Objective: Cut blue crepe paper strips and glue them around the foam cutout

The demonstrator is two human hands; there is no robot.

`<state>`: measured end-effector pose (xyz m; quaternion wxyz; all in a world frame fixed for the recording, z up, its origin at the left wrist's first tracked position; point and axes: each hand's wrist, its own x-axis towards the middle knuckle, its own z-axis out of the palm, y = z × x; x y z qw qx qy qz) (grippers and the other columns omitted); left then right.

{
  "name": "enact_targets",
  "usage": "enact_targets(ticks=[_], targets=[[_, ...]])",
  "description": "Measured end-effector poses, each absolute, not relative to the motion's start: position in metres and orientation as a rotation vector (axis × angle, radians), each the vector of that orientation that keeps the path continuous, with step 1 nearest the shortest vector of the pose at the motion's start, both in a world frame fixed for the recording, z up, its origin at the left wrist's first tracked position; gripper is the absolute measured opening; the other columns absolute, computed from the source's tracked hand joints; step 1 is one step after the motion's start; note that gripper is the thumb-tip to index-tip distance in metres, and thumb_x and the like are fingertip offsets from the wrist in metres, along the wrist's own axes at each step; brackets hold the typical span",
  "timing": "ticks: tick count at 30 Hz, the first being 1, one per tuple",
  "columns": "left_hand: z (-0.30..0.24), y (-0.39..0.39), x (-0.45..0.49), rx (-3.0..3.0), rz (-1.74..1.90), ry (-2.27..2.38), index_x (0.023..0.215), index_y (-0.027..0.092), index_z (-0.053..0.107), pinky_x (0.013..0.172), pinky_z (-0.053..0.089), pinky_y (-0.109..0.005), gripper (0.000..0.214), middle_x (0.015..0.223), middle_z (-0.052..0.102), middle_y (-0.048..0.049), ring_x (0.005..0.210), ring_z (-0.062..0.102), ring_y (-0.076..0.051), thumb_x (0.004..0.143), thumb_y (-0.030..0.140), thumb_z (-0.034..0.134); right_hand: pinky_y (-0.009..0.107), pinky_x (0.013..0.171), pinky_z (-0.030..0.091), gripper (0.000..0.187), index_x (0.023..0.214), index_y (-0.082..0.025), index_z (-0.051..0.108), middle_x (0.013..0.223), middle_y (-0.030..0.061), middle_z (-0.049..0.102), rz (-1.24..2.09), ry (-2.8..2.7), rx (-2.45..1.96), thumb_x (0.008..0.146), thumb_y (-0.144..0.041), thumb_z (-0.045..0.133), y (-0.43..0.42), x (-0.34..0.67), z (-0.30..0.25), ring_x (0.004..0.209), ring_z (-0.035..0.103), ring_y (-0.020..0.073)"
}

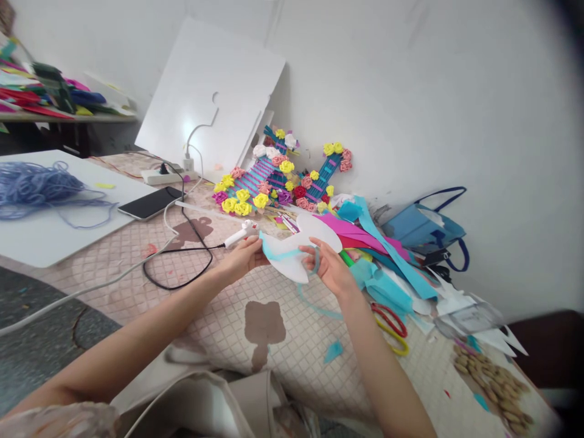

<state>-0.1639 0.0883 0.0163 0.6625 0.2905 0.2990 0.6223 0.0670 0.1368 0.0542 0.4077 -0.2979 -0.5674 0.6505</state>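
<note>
My left hand pinches the left edge of a white foam cut-out held above the table, where a light blue strip runs along the rim. My right hand grips the cut-out's right side and the light blue strip, which hangs down in a loop towards the tablecloth. A white glue gun lies on the table just behind my left hand, its black cord curling to the left.
Behind stands a blue stick frame with paper roses. Coloured foam strips and scraps, a blue bag and red-and-yellow scissors lie right. A phone, power strip, blue yarn and white boards lie left.
</note>
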Motion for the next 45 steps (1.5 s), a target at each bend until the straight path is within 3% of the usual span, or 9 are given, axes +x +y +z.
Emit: enact_targets(ticks=[5,11,16,25,27,30,35,39,45], targets=[[0.016,0.088,-0.164,0.669,1.401,0.656,0.092,0.013,0.060,0.074,0.055,-0.032,0.012,0.080,0.069,-0.0057,0.073,0.068,-0.017,0.087,0.024,0.061,0.038,0.075,0.052,0.037,0.119,-0.018,0.050,0.111,0.0139,0.063,0.713,-1.781,-1.052,0.088,-0.040,0.048,0.150,0.086,0.034,0.091,0.062,0.0203],[0.016,0.088,-0.165,0.660,1.407,0.649,0.092,0.013,0.061,0.075,0.055,-0.034,0.011,0.081,0.069,-0.0061,0.075,0.068,-0.018,0.087,0.023,0.061,0.047,0.101,0.038,0.044,0.119,-0.022,0.059,0.122,0.0103,0.055,0.463,-2.112,-0.966,0.075,-0.024,0.061,0.146,0.092,0.028,0.113,0.051,0.0252],[0.015,0.088,-0.165,0.674,1.396,0.649,0.090,0.014,0.060,0.075,0.054,-0.033,0.012,0.080,0.068,-0.0043,0.071,0.067,-0.016,0.086,0.025,0.062,0.049,0.106,0.031,0.050,0.132,-0.020,0.049,0.134,0.0133,0.046,0.046,-2.286,-0.868,0.082,-0.022,0.055,0.150,0.074,0.018,0.126,0.038,0.0273],[0.019,0.077,-0.182,0.981,1.365,0.980,0.092,0.014,0.062,0.064,0.051,-0.031,0.034,0.076,0.069,-0.0089,0.068,0.065,-0.019,0.082,0.047,0.061,0.044,0.098,0.036,0.052,0.135,-0.022,0.049,0.126,0.0110,0.053,-0.049,-2.302,-0.795,0.083,-0.017,0.047,0.148,0.068,0.019,0.117,0.046,0.0269],[0.018,0.072,-0.200,1.234,1.499,1.329,0.084,0.016,0.064,0.058,0.046,-0.027,0.027,0.066,0.063,-0.0046,0.060,0.059,-0.017,0.077,0.042,0.067,0.044,0.097,0.037,0.050,0.134,-0.022,0.050,0.126,0.0111,0.054,-0.035,-2.280,-0.799,0.084,-0.018,0.046,0.147,0.070,0.022,0.117,0.047,0.0270],[0.015,0.073,-0.231,1.555,1.686,1.777,0.087,0.020,0.065,0.076,0.044,-0.030,0.022,0.080,0.061,-0.0049,0.081,0.058,-0.022,0.069,0.029,0.073,0.044,0.097,0.038,0.047,0.133,-0.022,0.051,0.126,0.0113,0.055,-0.020,-2.242,-0.812,0.087,-0.021,0.044,0.146,0.071,0.025,0.116,0.048,0.0268],[0.008,0.104,-0.254,1.652,1.453,1.652,0.084,0.020,0.065,0.076,0.042,-0.027,0.037,0.084,0.064,-0.0043,0.085,0.057,-0.024,0.051,0.025,0.080,0.047,0.095,0.039,0.045,0.132,-0.024,0.052,0.125,0.0114,0.056,-0.006,-2.212,-0.817,0.088,-0.024,0.044,0.145,0.069,0.026,0.115,0.049,0.0280],[0.006,0.122,-0.250,1.664,1.359,1.590,0.072,0.018,0.065,0.058,0.035,-0.022,0.019,0.059,0.058,0.0029,0.058,0.051,-0.015,0.056,0.024,0.075,0.046,0.094,0.039,0.042,0.130,-0.023,0.054,0.124,0.0114,0.057,-0.020,-2.194,-0.847,0.089,-0.024,0.043,0.147,0.066,0.025,0.114,0.050,0.0274],[0.028,0.078,-0.255,1.616,1.406,1.578,0.073,0.018,0.060,0.051,0.035,-0.021,0.015,0.062,0.058,0.0009,0.055,0.054,-0.014,0.070,0.031,0.069,0.046,0.094,0.039,0.042,0.128,-0.023,0.056,0.122,0.0111,0.058,-0.010,-2.168,-0.875,0.087,-0.022,0.045,0.150,0.058,0.027,0.113,0.050,0.0274]])
